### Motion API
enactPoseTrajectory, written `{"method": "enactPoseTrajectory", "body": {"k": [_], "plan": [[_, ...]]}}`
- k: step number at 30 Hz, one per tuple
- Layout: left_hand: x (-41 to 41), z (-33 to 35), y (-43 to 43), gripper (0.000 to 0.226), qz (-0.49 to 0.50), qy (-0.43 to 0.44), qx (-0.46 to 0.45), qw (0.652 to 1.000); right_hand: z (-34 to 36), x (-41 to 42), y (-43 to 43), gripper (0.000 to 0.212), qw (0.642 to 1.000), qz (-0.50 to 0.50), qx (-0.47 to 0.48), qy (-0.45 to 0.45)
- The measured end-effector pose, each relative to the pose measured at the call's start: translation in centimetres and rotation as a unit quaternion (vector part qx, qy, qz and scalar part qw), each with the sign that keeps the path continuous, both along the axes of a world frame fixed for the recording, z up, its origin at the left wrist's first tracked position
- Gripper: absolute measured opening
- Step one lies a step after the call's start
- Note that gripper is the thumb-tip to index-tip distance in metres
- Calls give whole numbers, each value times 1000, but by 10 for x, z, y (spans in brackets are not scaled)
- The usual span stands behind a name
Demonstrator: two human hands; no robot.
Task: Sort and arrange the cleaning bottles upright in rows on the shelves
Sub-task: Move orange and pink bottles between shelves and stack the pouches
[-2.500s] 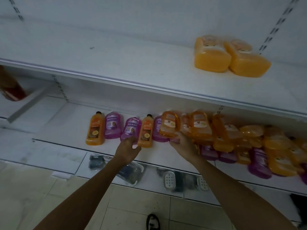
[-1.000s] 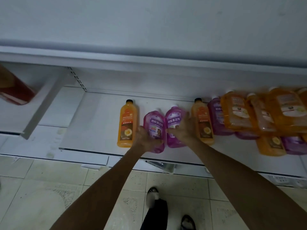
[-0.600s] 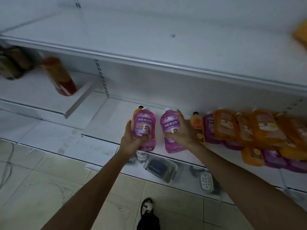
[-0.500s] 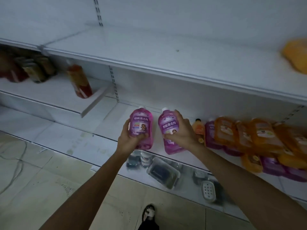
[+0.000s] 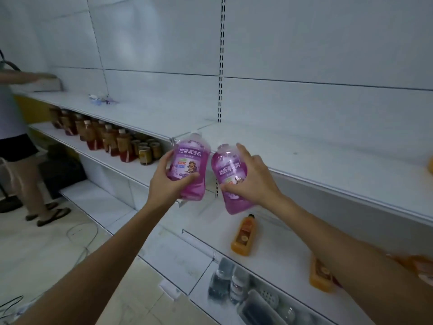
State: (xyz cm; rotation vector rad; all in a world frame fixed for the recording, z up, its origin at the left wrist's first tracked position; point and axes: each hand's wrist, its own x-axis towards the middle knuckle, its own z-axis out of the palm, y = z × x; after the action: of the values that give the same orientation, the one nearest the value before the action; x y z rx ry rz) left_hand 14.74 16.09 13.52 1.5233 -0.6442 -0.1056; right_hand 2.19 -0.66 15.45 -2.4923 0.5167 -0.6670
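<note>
two hands before a white metal shelf edge (image 5: 351,195), left hand (image 5: 167,184) curled round an upright purple plastic bottle (image 5: 191,165), right hand (image 5: 253,181) gripping a tilted purple plastic bottle (image 5: 230,174), narrow gap between

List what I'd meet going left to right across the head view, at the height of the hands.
A person in dark shorts → row of reddish-brown bottles and jars → left hand → left purple plastic bottle → right purple plastic bottle, tilted → right hand.
</note>
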Motion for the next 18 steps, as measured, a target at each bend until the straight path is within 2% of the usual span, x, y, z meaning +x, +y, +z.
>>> {"method": "enactPoseTrajectory", "body": {"k": [3, 8, 9, 11, 13, 16, 18], "plan": [[26, 20, -16, 80, -6, -44, 6, 999, 22, 22, -17, 106, 999, -36, -4, -37], [89, 37, -63, 78, -20, -103, 36, 994, 38, 70, -58, 99, 983, -110, 112, -100], [104, 38, -75, 78, -28, -107, 41, 993, 38, 82, -67, 93, 978, -121, 135, -101], [132, 40, -100, 79, -45, -120, 59, 990, 40, 109, -84, 68, 971, -138, 168, -102], [162, 45, -124, 79, -69, -124, 75, 987, 46, 136, -98, 54, 969, -153, 173, -88], [204, 53, -154, 77, -94, -130, 94, 983, 54, 176, -118, 54, 975, -170, 143, -25], [232, 56, -176, 74, -121, -139, 144, 972, 53, 198, -133, 58, 968, -200, 151, 21]]}}
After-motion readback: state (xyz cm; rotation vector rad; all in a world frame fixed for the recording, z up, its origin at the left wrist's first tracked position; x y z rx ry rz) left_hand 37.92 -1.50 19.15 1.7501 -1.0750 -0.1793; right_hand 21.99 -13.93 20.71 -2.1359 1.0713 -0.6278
